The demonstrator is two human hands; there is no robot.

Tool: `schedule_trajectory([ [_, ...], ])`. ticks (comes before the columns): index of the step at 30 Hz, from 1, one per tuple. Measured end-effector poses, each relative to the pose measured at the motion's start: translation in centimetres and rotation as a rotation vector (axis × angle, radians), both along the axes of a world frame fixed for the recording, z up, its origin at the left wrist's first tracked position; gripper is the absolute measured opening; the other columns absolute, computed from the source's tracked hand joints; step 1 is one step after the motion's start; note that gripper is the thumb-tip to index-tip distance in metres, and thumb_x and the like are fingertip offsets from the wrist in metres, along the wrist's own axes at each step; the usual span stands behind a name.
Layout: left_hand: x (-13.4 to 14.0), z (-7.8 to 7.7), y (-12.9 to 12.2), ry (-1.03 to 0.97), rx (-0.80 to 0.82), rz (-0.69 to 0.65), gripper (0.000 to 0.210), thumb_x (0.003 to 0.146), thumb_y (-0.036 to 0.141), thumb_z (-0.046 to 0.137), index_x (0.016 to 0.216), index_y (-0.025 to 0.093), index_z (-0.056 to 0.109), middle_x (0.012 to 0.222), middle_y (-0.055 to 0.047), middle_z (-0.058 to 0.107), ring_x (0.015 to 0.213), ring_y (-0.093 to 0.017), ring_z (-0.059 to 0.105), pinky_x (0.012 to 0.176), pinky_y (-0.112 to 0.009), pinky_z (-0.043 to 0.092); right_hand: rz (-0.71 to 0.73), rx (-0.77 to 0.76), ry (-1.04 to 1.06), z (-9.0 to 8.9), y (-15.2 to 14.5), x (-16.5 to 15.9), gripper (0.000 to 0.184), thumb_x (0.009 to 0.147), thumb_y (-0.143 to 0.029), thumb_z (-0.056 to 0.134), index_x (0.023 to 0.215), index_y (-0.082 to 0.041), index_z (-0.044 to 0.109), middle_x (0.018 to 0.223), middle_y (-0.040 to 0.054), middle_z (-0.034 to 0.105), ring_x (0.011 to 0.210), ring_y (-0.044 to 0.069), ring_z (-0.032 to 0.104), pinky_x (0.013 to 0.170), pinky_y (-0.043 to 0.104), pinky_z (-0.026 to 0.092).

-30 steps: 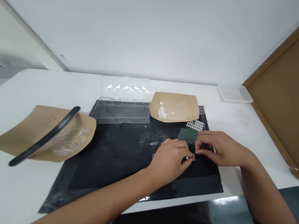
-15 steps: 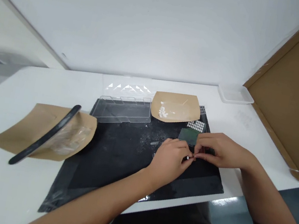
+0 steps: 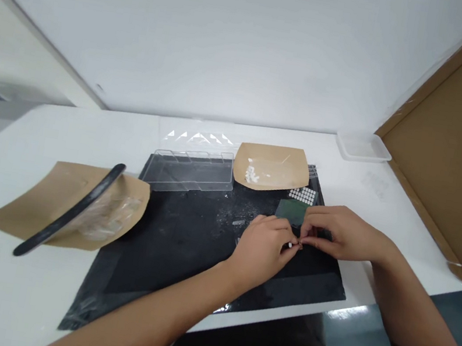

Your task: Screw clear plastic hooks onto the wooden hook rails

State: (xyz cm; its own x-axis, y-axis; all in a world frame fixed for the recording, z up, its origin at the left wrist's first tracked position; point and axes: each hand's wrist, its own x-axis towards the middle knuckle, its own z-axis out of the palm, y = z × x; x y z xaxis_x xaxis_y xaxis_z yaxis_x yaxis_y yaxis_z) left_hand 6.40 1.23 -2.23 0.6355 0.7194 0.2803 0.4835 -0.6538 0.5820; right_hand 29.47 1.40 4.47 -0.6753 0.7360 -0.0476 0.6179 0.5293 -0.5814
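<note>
Over the right part of the black mat (image 3: 183, 247), my left hand (image 3: 264, 243) and my right hand (image 3: 339, 231) meet fingertip to fingertip. My left thumb and forefinger are closed on a small white piece (image 3: 290, 244), whose kind is too small to make out. Thumb and forefinger of my right hand pinch right beside it; what they grip is hidden. A dark green sheet (image 3: 291, 210) lies just behind the hands. Behind that is a card of round white dots (image 3: 302, 194). A tiny clear piece (image 3: 238, 222) rests left of my left hand.
A brown paper tray (image 3: 288, 171) with small white bits sits at the mat's back, beside a clear plastic tray (image 3: 188, 175). On the left, a black strip (image 3: 69, 211) crosses another paper tray (image 3: 38, 200) holding clear plastic. At right are a white container (image 3: 363, 148) and cardboard (image 3: 461, 146).
Nearly nothing differs. Both hands keep the same pinch in the same place, and the view has shifted very slightly.
</note>
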Motion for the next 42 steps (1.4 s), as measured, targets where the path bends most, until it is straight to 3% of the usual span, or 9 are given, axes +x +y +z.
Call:
schedule_trajectory([
  [21,-0.03,0.24,0.02,0.021,-0.024,0.005,0.006,0.09,0.019,0.082,0.087,0.023,0.081,0.09,0.0,0.08,0.087,-0.021,0.072,0.079,-0.039,0.044,0.051,-0.044,0.074,-0.57,0.22,0.34,0.009,0.102,-0.027,0.07,0.098,-0.024,0.077,0.101,0.0013,0.076,0.09,0.016,0.07,0.078,0.027,0.049],
  [31,-0.03,0.32,0.04,0.03,-0.051,0.007,0.008,0.09,0.017,0.08,0.086,0.024,0.082,0.09,-0.001,0.08,0.088,-0.022,0.073,0.079,-0.038,0.044,0.099,-0.058,0.101,-0.54,0.08,0.51,0.008,0.1,-0.027,0.075,0.095,-0.025,0.081,0.088,-0.0008,0.073,0.081,0.013,0.069,0.072,0.024,0.048],
  [42,-0.01,0.15,-0.04,0.006,-0.024,0.011,0.007,0.091,0.021,0.083,0.085,0.023,0.081,0.09,0.001,0.08,0.083,-0.02,0.071,0.077,-0.037,0.043,0.011,-0.071,0.105,-0.49,0.48,0.2,0.012,0.1,-0.033,0.075,0.1,-0.024,0.081,0.096,0.0019,0.074,0.082,0.014,0.069,0.074,0.026,0.051],
])
